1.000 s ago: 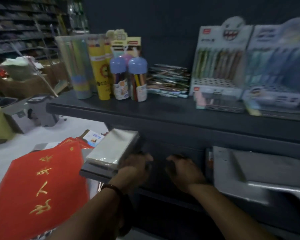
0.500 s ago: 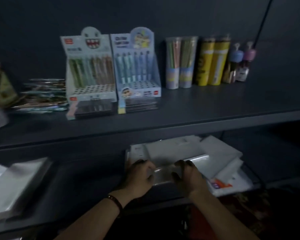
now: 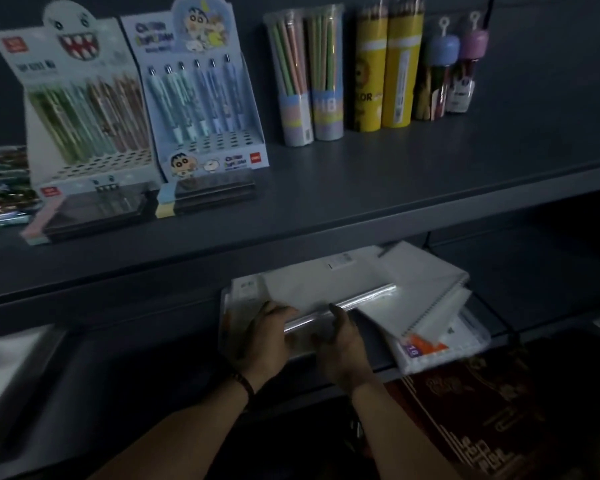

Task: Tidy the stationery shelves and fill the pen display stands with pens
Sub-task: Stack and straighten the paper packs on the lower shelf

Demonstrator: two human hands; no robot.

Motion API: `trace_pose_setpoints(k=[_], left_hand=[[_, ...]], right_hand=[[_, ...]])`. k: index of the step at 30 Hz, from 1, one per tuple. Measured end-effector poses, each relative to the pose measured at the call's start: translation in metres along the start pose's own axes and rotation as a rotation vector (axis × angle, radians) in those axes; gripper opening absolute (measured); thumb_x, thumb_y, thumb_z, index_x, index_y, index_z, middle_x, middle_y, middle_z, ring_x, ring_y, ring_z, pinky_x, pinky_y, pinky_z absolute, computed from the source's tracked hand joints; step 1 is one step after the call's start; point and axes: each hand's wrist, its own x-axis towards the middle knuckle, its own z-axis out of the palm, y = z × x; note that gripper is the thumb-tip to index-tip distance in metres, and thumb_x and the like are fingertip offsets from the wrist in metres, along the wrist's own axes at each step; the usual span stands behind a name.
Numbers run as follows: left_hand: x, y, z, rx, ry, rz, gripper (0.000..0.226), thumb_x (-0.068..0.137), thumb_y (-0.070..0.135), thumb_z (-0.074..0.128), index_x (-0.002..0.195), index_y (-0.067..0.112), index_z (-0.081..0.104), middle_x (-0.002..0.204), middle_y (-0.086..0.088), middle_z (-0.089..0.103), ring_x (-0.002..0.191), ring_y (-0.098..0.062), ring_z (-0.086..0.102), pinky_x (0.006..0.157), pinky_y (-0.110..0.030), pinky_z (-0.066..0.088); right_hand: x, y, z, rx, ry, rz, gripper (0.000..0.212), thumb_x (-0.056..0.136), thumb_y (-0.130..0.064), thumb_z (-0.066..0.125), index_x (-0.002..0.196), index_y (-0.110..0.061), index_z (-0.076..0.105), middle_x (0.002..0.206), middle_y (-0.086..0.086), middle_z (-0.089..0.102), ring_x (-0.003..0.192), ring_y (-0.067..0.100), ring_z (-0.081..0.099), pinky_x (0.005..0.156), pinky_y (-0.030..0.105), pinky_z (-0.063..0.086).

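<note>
Dim shop bay, dark grey shelving, two levels in view. Work in hand is on the lower shelf.

1. left hand, beaded band at wrist: fingers curled over near-left end of wrapped pack.
2. right hand: thumb on top, fingers round near edge of same pack, just beside the left. Both gripping. Pack lies near the lower shelf's front edge, on a flat clear-sleeved stack.
3. spiral notebooks: touching pack's right side, fanned & skewed. orange-labelled pack beneath them overhangs the front edge. Not squared up.
4. white stack: far left of lower shelf, tilted.
5. upper shelf, left end: ghost stand, pens in back rows, front holes empty. cartoon stand touching it on the right, one row of pens at back, rows in front bare. flat boxes lie before both stands at the front edge; contents prob. pens, can't confirm.
6. pencil tubs, yellow tubes, capped tubes: upright in a row toward the right end, look orderly.

Progress, est.: tidying stage, lower shelf part-done. Stands only part-filled. Most of the job left.
</note>
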Motion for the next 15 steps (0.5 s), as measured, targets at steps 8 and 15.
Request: trace_pose_setpoints(k=[8, 15], left_hand=[[-0.009, -0.005, -0.001, -0.037, 0.200, 0.116, 0.036, 0.085, -0.002, 0.073, 0.111, 0.022, 0.072, 0.111, 0.010, 0.063, 0.102, -0.012, 0.063, 0.093, -0.021, 0.048], [-0.023, 0.021, -0.008, -0.059, 0.216, 0.298, 0.024, 0.095, 0.009, 0.072, 0.115, 0.023, 0.071, 0.107, 0.010, 0.061, 0.095, -0.006, 0.062, 0.087, -0.013, 0.043]], right_hand=[[-0.006, -0.003, -0.002, 0.230, 0.072, 0.010, 0.044, 0.090, -0.006, 0.071, 0.118, -0.036, 0.056, 0.108, -0.009, 0.068, 0.097, 0.012, 0.067, 0.095, 0.037, 0.055], [-0.004, -0.026, -0.018, 1.013, 0.083, 0.274, 0.015, 0.103, -0.008, 0.062, 0.112, 0.003, 0.058, 0.096, 0.025, 0.063, 0.075, 0.030, 0.065, 0.054, 0.032, 0.060]])
